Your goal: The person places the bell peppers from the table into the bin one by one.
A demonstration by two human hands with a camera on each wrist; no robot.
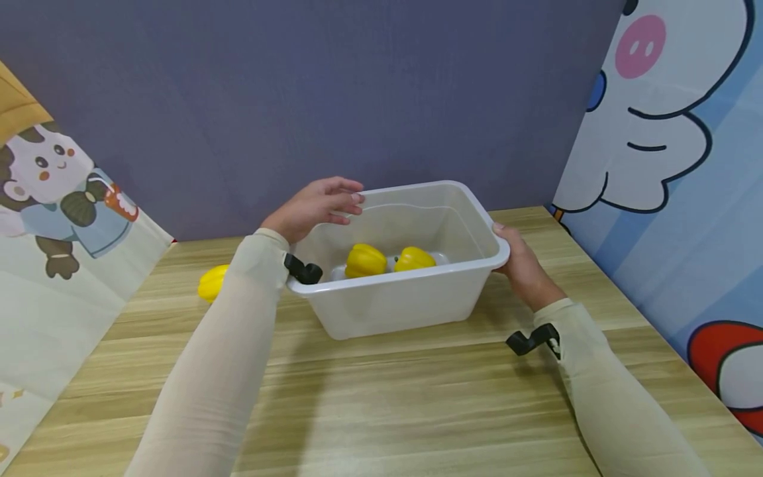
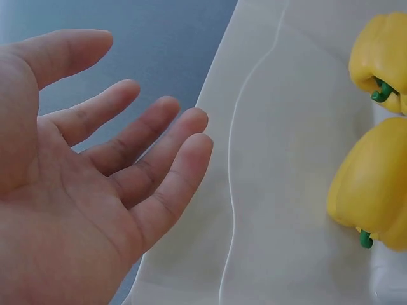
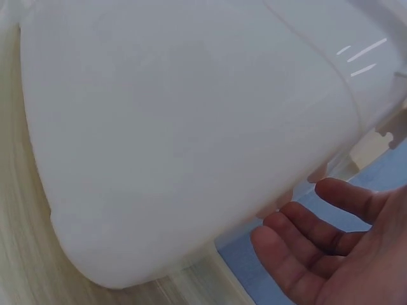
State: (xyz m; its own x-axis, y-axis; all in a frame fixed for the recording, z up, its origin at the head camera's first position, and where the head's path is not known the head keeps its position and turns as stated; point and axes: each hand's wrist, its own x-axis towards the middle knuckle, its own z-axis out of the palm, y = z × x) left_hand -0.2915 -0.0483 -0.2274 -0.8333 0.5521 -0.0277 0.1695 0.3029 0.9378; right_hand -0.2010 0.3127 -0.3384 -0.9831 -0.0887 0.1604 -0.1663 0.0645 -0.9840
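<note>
Bright even light, soft shadows on table (image 1: 417,397), glare streaks on tub (image 3: 191,127), wrist views softly blurred

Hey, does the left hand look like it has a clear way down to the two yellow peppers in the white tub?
Probably yes. The left hand is open above the tub's left rim, the tub has no lid, and the two peppers lie uncovered on its floor. Nothing sits between the fingers and them.
</note>
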